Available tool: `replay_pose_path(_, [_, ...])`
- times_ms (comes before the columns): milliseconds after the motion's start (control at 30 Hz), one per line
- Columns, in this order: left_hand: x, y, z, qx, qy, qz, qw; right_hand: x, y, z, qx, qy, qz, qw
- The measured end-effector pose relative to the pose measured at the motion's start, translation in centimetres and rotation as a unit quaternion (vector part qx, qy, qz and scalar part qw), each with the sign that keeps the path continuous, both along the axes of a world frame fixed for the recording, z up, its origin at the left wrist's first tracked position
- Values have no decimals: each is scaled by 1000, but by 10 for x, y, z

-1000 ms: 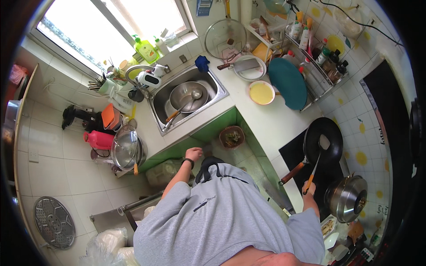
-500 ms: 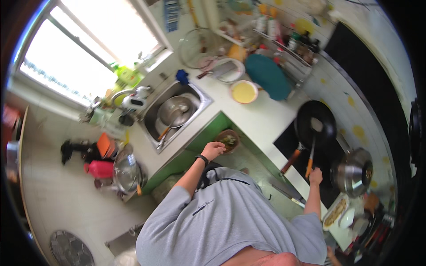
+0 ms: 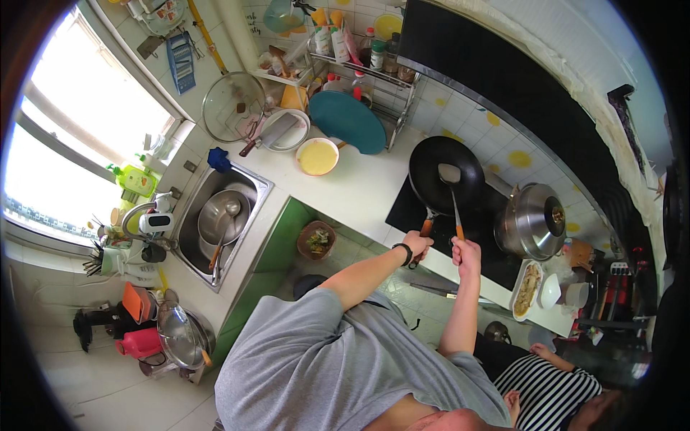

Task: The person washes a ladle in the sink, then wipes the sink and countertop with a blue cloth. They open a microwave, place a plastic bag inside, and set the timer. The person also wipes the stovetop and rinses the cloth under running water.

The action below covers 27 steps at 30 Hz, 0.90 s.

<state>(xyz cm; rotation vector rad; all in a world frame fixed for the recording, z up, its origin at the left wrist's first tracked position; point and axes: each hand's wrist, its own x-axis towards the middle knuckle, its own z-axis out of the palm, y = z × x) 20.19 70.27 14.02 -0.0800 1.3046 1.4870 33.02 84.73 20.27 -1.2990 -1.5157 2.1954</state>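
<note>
A black frying pan (image 3: 440, 154) sits on the dark cooktop (image 3: 402, 208). My left hand (image 3: 418, 243), a dark band on its wrist, is closed around the pan's orange and black handle at the counter's near edge. My right hand (image 3: 466, 253) grips the orange handle of a metal spatula (image 3: 455, 208), whose blade rests inside the pan. The two hands are close together, side by side.
A lidded steel pot (image 3: 535, 219) stands right of the pan, with a plate of food (image 3: 527, 289) nearer. A yellow bowl (image 3: 317, 156) and a teal board (image 3: 347, 122) lie on the white counter, a small bowl of greens (image 3: 316, 241) below. The sink (image 3: 188, 237) holds a pan. A person in stripes (image 3: 546, 388) is at lower right.
My left hand has moved right, from the small bowl by the green cabinet front to the pan handle, and closed on it. My right hand stays on the spatula. The view has swung.
</note>
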Motion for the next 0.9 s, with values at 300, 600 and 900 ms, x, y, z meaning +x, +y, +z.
replay_pose_path(300, [-22, -139, 56, 23, 53, -142, 988, 66, -73, 111, 57, 61, 26, 996])
replay_pose_path(600, [2, -347, 123, 93, -45, 28, 994, 45, -142, 153, 81, 60, 233, 967])
replay_pose_path(900, [-11, -448, 97, 357, -167, 339, 854, -81, -271, 152, 140, 121, 422, 888])
